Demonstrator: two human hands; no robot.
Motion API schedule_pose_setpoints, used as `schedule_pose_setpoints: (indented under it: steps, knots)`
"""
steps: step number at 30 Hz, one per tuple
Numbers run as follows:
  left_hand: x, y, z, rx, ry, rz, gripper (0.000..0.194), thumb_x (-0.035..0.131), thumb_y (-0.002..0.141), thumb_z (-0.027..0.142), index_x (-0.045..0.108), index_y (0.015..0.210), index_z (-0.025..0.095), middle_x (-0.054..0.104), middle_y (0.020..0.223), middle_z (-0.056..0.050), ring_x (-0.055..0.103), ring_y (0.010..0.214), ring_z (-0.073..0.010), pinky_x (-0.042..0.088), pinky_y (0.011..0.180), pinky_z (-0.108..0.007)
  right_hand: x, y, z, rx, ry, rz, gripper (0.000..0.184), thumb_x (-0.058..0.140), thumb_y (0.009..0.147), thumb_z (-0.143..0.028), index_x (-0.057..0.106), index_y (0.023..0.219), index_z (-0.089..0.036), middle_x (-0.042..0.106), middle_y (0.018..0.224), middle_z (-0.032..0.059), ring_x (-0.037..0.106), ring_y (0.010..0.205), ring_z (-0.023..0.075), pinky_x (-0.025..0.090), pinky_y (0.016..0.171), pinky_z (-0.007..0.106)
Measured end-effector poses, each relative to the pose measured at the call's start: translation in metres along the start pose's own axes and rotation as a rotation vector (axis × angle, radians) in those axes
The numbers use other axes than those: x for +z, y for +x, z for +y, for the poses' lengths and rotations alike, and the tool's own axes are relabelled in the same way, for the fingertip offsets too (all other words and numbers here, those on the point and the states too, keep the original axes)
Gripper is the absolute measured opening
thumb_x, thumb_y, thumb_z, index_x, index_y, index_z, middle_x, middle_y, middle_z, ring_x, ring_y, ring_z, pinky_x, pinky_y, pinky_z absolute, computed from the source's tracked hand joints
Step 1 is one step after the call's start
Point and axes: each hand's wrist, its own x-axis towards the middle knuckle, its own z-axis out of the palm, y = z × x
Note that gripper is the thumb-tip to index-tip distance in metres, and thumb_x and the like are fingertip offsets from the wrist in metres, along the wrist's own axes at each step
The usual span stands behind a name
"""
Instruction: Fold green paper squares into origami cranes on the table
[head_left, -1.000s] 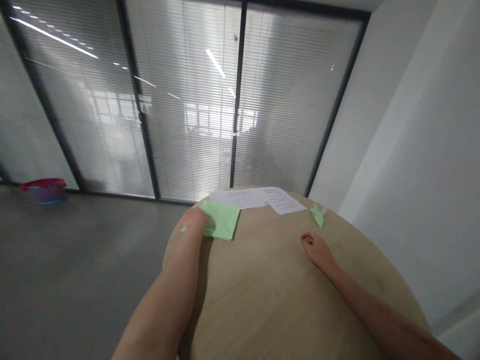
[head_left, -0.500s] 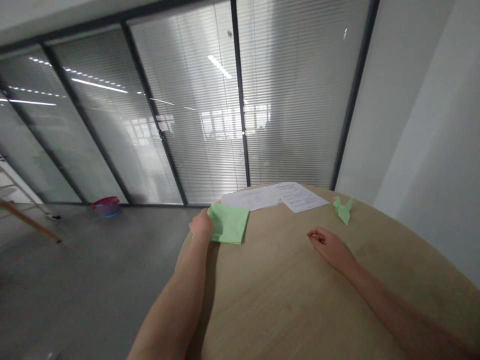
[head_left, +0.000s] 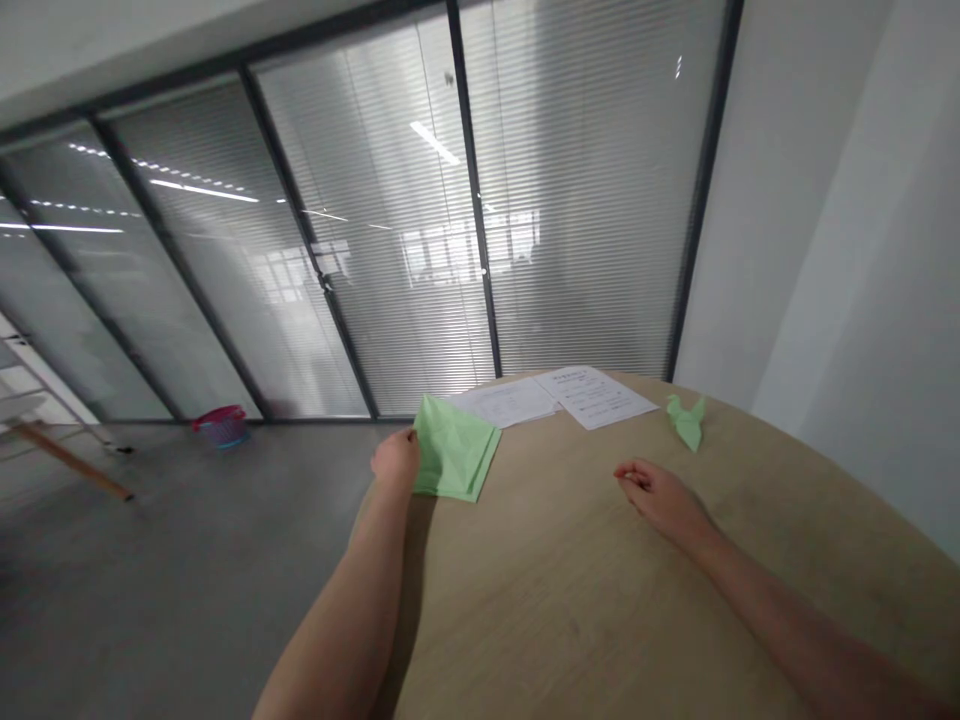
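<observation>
My left hand (head_left: 396, 457) is closed on the left edge of a stack of light green square paper (head_left: 454, 450), the thumb on top and the other fingers hidden. The paper's far left corner tilts up and its near edge shows several layers. On the right, my right hand (head_left: 651, 488) rests on the table with its fingers curled together and nothing seen in them. Beyond that hand a folded green paper figure (head_left: 686, 422) stands on the table, apart from it.
Printed white sheets (head_left: 600, 398) lie at the far side of the round wooden table (head_left: 555, 590). Past it stands a glass partition (head_left: 585, 200) with blinds. On the floor at left are a pink and blue basket (head_left: 223, 427) and a wooden leg (head_left: 75, 465).
My left hand has shifted slightly left, and the green paper has turned, its far left corner now raised. My right hand stays in place. The view has tilted a little.
</observation>
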Motion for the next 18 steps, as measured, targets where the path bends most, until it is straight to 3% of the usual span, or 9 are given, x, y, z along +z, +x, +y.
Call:
schedule_pose_setpoints:
  steps: [4, 8, 10, 13, 16, 18]
  knots:
    - [-0.012, -0.003, 0.006, 0.027, -0.042, 0.129, 0.04, 0.043, 0.102, 0.034, 0.074, 0.126, 0.028, 0.073, 0.131, -0.013, 0.07, 0.111, -0.0309, 0.05, 0.084, -0.036, -0.002, -0.001, 0.002, 0.013, 0.014, -0.025, 0.025, 0.055, 0.085, -0.043, 0.068, 0.094, -0.023, 0.063, 0.065, -0.0013, 0.055, 0.053, 0.016, 0.039, 0.052, 0.026]
    - [-0.024, -0.008, 0.028, 0.061, -0.152, 0.18, 0.04, 0.038, 0.103, 0.038, 0.074, 0.11, 0.022, 0.077, 0.101, -0.013, 0.07, 0.091, -0.0276, 0.047, 0.072, -0.032, -0.001, -0.001, 0.001, 0.028, 0.057, -0.002, 0.025, 0.055, 0.085, -0.041, 0.068, 0.097, -0.023, 0.063, 0.068, -0.0008, 0.055, 0.054, 0.0157, 0.04, 0.051, 0.026]
    - [-0.023, -0.018, 0.046, 0.137, -0.447, 0.164, 0.035, 0.042, 0.1, 0.035, 0.07, 0.089, 0.019, 0.073, 0.085, -0.01, 0.067, 0.082, -0.0244, 0.045, 0.068, -0.029, 0.0, -0.002, -0.004, 0.037, 0.085, 0.02, 0.029, 0.053, 0.086, -0.041, 0.067, 0.102, -0.022, 0.062, 0.069, -0.0005, 0.056, 0.055, 0.0157, 0.041, 0.05, 0.026]
    - [-0.01, -0.045, 0.079, 0.195, -0.642, 0.039, 0.035, 0.041, 0.099, 0.039, 0.064, 0.08, 0.019, 0.066, 0.07, -0.003, 0.064, 0.07, -0.0201, 0.046, 0.061, -0.025, 0.002, -0.005, -0.015, 0.064, 0.132, 0.075, 0.037, 0.049, 0.09, -0.041, 0.065, 0.116, -0.021, 0.064, 0.075, 0.0009, 0.058, 0.056, 0.0153, 0.044, 0.05, 0.025]
    - [0.007, -0.08, 0.106, 0.127, -1.022, -0.343, 0.031, 0.044, 0.096, 0.037, 0.067, 0.097, 0.018, 0.071, 0.076, -0.003, 0.069, 0.072, -0.0199, 0.054, 0.064, -0.026, 0.003, -0.006, -0.021, 0.085, 0.177, 0.158, 0.048, 0.044, 0.094, -0.047, 0.059, 0.131, -0.021, 0.07, 0.098, 0.0084, 0.067, 0.068, 0.0194, 0.045, 0.045, 0.025]
    - [0.016, -0.1, 0.116, 0.116, -1.071, -0.509, 0.035, 0.044, 0.097, 0.035, 0.068, 0.115, 0.016, 0.075, 0.084, -0.005, 0.072, 0.075, -0.0207, 0.057, 0.069, -0.029, 0.001, -0.005, -0.02, 0.072, 0.185, 0.244, 0.051, 0.039, 0.098, -0.049, 0.056, 0.137, -0.021, 0.072, 0.108, 0.0125, 0.072, 0.083, 0.0236, 0.053, 0.053, 0.029]
